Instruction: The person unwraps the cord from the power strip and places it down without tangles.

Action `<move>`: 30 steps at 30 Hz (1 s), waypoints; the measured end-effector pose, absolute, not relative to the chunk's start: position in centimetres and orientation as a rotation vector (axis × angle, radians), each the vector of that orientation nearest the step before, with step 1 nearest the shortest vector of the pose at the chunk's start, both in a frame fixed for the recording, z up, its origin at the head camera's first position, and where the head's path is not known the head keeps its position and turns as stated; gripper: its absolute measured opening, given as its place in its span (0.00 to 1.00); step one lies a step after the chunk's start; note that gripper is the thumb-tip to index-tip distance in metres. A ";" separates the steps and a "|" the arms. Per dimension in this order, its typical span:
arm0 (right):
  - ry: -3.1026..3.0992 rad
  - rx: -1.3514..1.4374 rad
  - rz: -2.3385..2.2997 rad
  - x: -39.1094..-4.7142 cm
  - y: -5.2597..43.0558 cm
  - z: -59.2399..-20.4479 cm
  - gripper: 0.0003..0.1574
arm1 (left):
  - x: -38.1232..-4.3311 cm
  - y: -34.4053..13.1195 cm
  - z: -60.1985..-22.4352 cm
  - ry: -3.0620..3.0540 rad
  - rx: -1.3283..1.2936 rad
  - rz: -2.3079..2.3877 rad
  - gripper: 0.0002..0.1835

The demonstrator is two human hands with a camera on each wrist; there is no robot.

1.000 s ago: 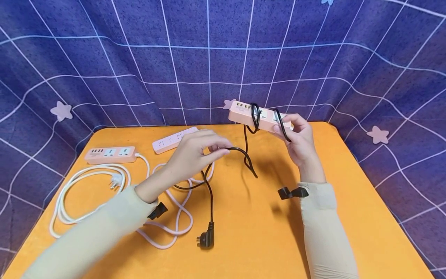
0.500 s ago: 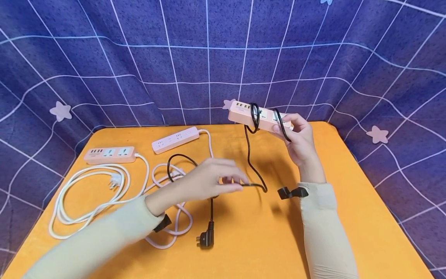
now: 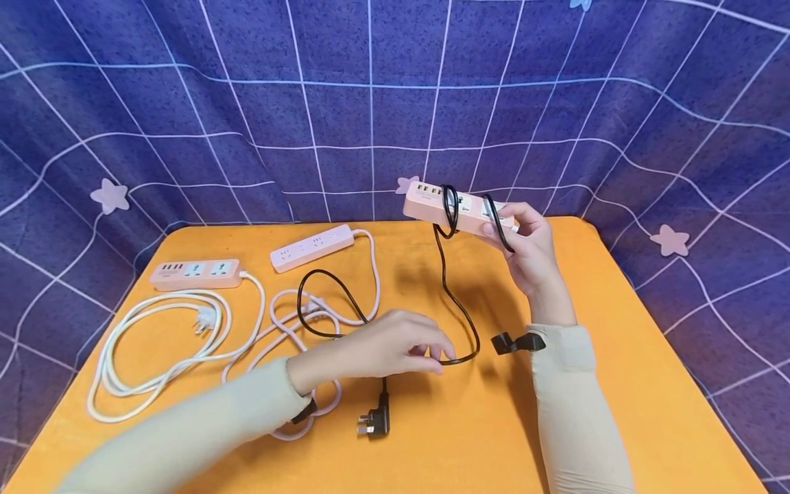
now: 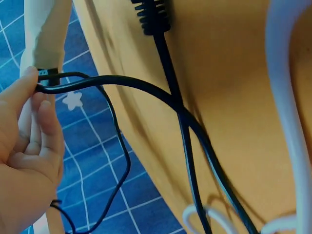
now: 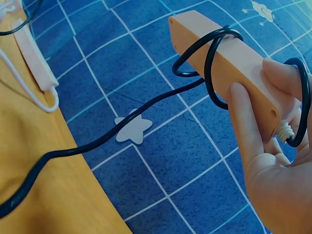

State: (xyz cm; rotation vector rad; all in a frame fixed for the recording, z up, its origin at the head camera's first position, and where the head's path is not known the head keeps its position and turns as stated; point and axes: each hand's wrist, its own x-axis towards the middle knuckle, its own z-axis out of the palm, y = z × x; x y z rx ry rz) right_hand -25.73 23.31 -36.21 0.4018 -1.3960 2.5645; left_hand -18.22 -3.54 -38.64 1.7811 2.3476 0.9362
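Note:
My right hand grips one end of a pink power strip, raised above the back of the table and tilted. Its black cord loops round the strip, then hangs down from it. Lower and further left, my left hand pinches that cord between thumb and fingertips; the left wrist view shows the pinched black cord running on from the fingertips. The cord's far end lies in a loop on the table, with the black plug close to the front, partly behind my left forearm.
On the left of the orange table lies another pink power strip with a coiled white cord. A lilac power strip lies behind, its cord tangled near the black one. A blue curtain stands behind the table.
My left hand has moved down and to the right with the pinched cord, drawing out a longer hanging stretch. The black plug has shifted slightly right. My right hand has hardly moved.

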 end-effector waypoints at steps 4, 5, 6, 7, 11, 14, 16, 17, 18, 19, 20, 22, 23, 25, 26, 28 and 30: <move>-1.390 0.410 2.562 -25.7 23.4 -36.3 0.21 | -18.1 -2.8 -39.5 2.345 1.725 0.870 0.10; -1.388 0.411 2.562 -25.7 23.4 -36.3 0.20 | -18.1 -2.6 -39.8 2.349 1.713 0.845 0.10; -1.390 0.412 2.560 -25.7 23.4 -36.3 0.19 | -18.1 -2.5 -40.0 2.352 1.699 0.822 0.09; -1.389 0.413 2.559 -25.7 23.4 -36.3 0.19 | -18.1 -2.4 -40.2 2.356 1.686 0.797 0.09; -1.390 0.410 2.559 -25.7 23.3 -36.3 0.17 | -18.1 -2.4 -40.8 2.345 1.640 0.713 0.08; -1.397 0.409 2.556 -25.7 23.3 -36.2 0.17 | -18.1 -2.5 -41.0 2.323 1.621 0.686 0.09; -1.400 0.411 2.554 -25.7 23.3 -36.2 0.18 | -18.1 -2.6 -41.0 2.318 1.620 0.660 0.09; -1.399 0.412 2.554 -25.8 23.3 -36.2 0.18 | -18.2 -2.7 -41.0 2.320 1.623 0.639 0.09; -1.398 0.414 2.555 -25.8 23.3 -36.2 0.18 | -18.2 -2.8 -41.0 2.322 1.632 0.612 0.09; -1.398 0.415 2.554 -25.8 23.3 -36.2 0.18 | -18.2 -2.8 -41.0 2.324 1.642 0.583 0.09; -1.397 0.416 2.554 -25.8 23.4 -36.2 0.18 | -18.2 -2.9 -41.0 2.325 1.648 0.555 0.09; -1.392 0.416 2.556 -25.7 23.4 -36.2 0.20 | -18.2 -3.1 -41.2 2.327 1.660 0.493 0.09; -1.392 0.415 2.555 -25.7 23.4 -36.2 0.20 | -18.2 -3.2 -41.2 2.325 1.663 0.466 0.10; -1.393 0.418 2.552 -25.6 23.4 -36.2 0.22 | -18.1 -3.3 -41.3 2.316 1.658 0.433 0.10; -1.391 0.419 2.553 -25.6 23.4 -36.2 0.23 | -18.1 -3.4 -41.3 2.311 1.648 0.423 0.10; -1.395 0.421 2.551 -25.6 23.4 -36.2 0.23 | -18.0 -3.5 -41.4 2.306 1.628 0.409 0.10; -1.398 0.420 2.552 -25.7 23.4 -36.2 0.21 | -18.0 -3.6 -41.5 2.303 1.607 0.406 0.10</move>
